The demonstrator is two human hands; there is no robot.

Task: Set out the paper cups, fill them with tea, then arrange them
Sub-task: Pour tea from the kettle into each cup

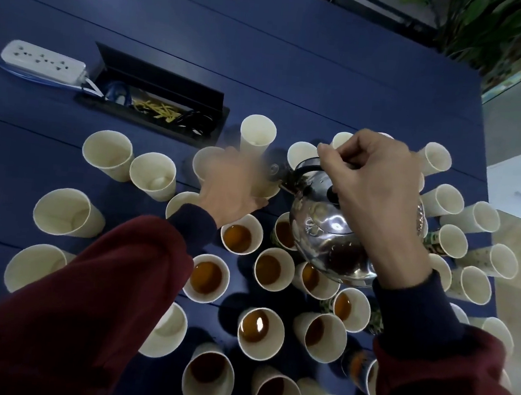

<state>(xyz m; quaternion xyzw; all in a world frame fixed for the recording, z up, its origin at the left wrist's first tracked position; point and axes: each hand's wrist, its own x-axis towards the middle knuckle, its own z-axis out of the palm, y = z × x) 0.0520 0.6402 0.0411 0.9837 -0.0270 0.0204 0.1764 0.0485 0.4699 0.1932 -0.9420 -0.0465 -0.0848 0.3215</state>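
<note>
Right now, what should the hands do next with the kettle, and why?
Probably tilt the kettle a little further so tea runs into the cup at its spout. The right hand grips the kettle's handle, the blurred left hand is at that cup, the nearer cups already hold tea, and the far cups look empty.

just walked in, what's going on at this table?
A person is pouring tea into paper cups. The right hand grips the handle of a steel kettle, tipped with its spout toward a cup beside the left hand. That hand is blurred, so its grip cannot be judged. The filled cups sit close to the person; the empty cups stand to the left and farther out on the blue table.
</note>
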